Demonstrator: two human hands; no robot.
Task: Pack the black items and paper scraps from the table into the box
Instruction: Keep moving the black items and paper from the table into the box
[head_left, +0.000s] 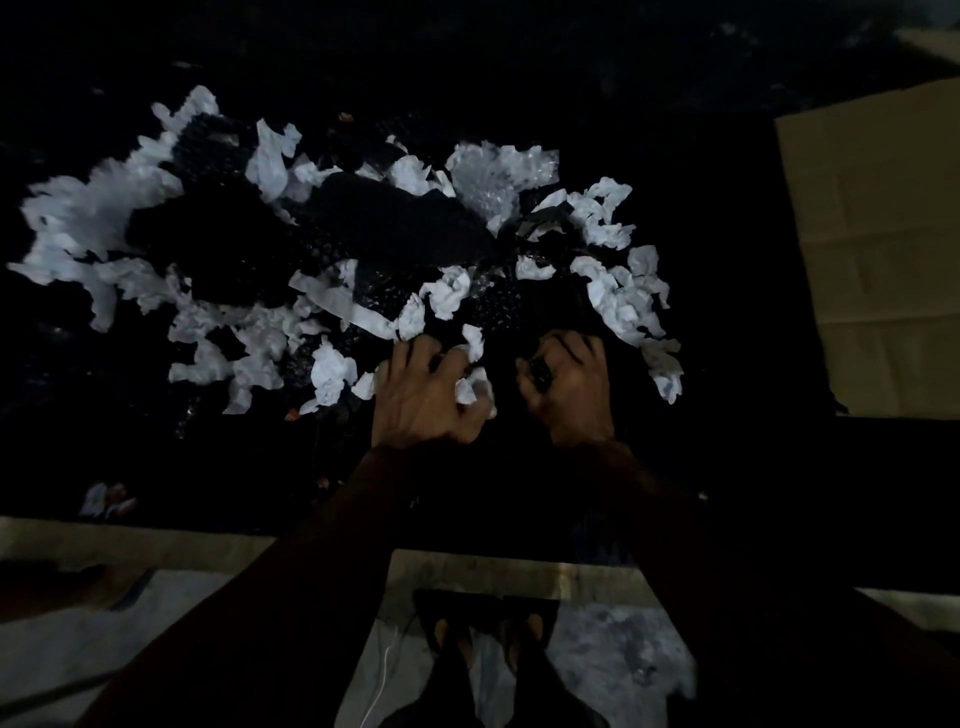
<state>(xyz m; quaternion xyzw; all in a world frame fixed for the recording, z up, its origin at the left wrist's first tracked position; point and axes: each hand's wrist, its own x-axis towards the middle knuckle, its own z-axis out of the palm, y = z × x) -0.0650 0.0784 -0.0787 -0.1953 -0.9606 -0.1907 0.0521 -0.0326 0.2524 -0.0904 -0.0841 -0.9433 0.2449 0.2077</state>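
Scraps and black items lie heaped mid-counter; the box sits at its right edge. The left hand clutches scraps, and the right hand pinches a black piece. Each should probably squeeze its handful firmly before the carry.

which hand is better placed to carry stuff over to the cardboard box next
Right. The right hand lies nearer the brown cardboard box on the right, and its fingers curl round a small black item. The left hand pinches white crumpled paper, farther off.
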